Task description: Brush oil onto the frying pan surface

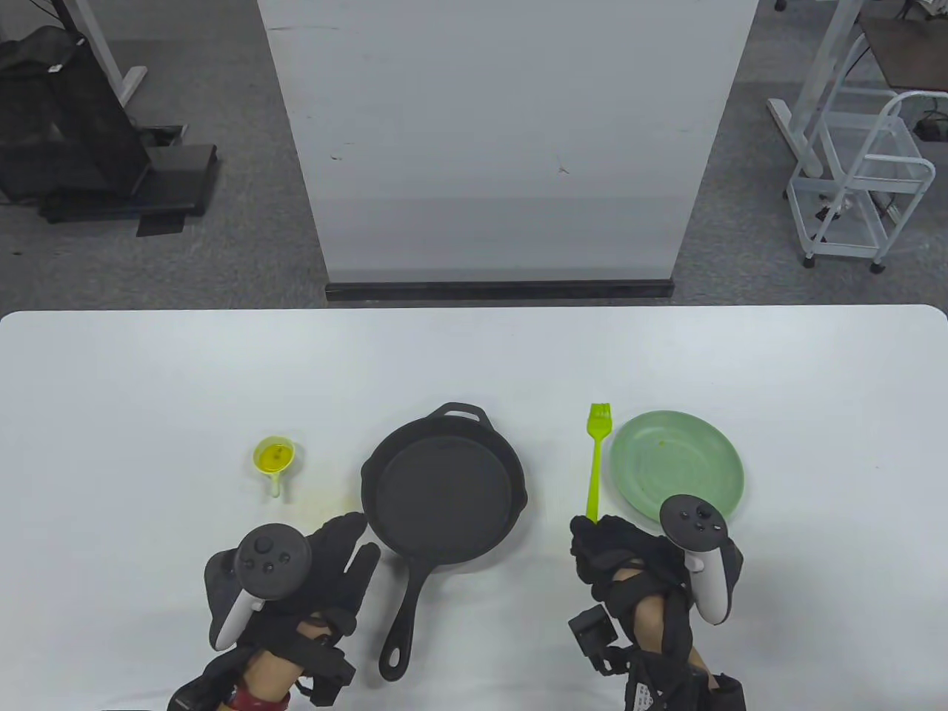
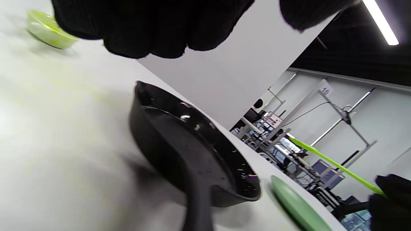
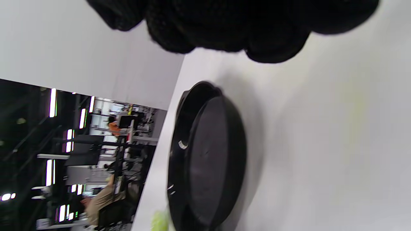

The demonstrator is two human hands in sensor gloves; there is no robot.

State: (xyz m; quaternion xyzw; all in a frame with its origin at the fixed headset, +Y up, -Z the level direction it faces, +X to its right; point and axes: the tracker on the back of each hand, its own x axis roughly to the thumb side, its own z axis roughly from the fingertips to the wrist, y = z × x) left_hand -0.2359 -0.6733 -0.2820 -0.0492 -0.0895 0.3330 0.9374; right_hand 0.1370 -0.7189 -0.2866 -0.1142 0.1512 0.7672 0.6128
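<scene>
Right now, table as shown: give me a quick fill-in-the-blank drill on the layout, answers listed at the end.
1. The frying pan sits between the oil cup and the green ____.
2. The right hand holds the green ____ by its handle end.
3. The pan's long handle points toward the ____ edge of the table.
4. The left hand rests beside the pan, holding ____.

Answers: plate; brush; near; nothing

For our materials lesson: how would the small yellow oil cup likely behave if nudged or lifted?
The oil cup looks small and thin, so probably light and easily slid. Its open top shows liquid, so a knock could spill. Its short side handle may limit rolling.
</scene>
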